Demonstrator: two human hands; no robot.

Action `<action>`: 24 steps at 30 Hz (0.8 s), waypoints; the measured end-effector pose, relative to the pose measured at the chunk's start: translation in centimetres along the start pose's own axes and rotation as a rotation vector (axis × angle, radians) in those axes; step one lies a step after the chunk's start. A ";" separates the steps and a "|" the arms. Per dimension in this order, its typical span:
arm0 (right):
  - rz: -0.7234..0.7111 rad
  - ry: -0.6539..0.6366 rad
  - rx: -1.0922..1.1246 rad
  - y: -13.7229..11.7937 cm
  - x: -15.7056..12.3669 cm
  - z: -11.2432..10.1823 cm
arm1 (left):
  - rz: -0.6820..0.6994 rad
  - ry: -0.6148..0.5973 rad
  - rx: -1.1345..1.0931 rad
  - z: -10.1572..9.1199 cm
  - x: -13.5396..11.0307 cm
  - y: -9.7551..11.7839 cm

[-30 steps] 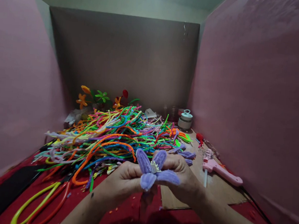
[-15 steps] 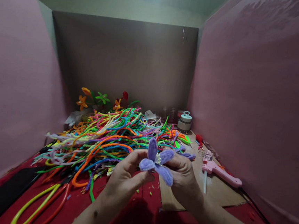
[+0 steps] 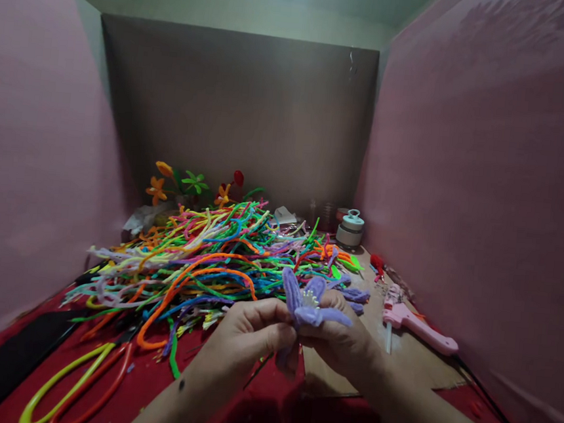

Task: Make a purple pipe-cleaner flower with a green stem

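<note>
Above the near edge of the red surface [image 3: 114, 381], both hands met around a purple pipe-cleaner flower [image 3: 309, 304]. The left hand [image 3: 246, 333] was closed, its fingertips pinching the flower just under the petals, and the right hand [image 3: 344, 339] was curled shut against the flower from the other side, fingers wrapped behind the bloom. The flower stood between the two hands, petals spread upward and outward around a small pale centre, with a bit of purple stem hanging below the fingers. Just behind the hands lay a broad heap of coloured pipe cleaners [image 3: 209, 258]. Loose purple petals [image 3: 353, 295] sat near the right hand on a cardboard sheet [image 3: 412, 361], where a pink glue gun [image 3: 417, 323] also lay. Yellow and orange loops [image 3: 74, 384] rested at the lower left. Finished flowers [image 3: 190, 184] stood at the back, and a small round container [image 3: 350, 229] was near the right wall.
</note>
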State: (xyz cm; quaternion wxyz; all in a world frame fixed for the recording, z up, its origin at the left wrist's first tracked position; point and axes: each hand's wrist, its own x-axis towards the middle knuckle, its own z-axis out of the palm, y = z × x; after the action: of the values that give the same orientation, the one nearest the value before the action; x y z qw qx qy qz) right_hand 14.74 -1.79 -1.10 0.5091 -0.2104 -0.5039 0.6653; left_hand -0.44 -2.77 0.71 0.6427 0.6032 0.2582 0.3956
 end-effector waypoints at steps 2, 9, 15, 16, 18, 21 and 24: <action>0.015 0.005 0.024 -0.2 0.0 0.1 | -0.028 -0.003 0.013 0.1 0.0 0.0; 0.098 0.006 0.084 0.0 0.1 -0.3 | -0.084 0.017 0.033 0.6 -0.2 0.3; 0.110 -0.036 0.113 0.3 0.1 -0.2 | -0.031 0.066 0.050 0.6 -0.1 -0.3; 0.098 -0.028 0.109 0.3 0.0 -0.1 | -0.005 0.082 0.053 0.6 -0.1 -0.3; 0.059 -0.020 0.099 0.4 -0.1 0.1 | 0.040 0.136 0.070 0.6 0.1 -0.4; -0.026 -0.032 0.088 0.5 -0.3 0.5 | 0.087 0.222 0.129 0.6 0.2 -0.4; -0.072 -0.011 0.037 0.7 -0.5 0.7 | 0.151 0.295 0.282 0.6 0.1 -0.8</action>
State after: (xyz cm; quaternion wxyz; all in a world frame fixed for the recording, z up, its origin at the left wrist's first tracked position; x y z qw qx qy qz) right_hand 14.09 -2.56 -1.53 0.5338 -0.1789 -0.5017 0.6567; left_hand 0.24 -3.01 0.03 0.4759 0.6402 0.3564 0.4864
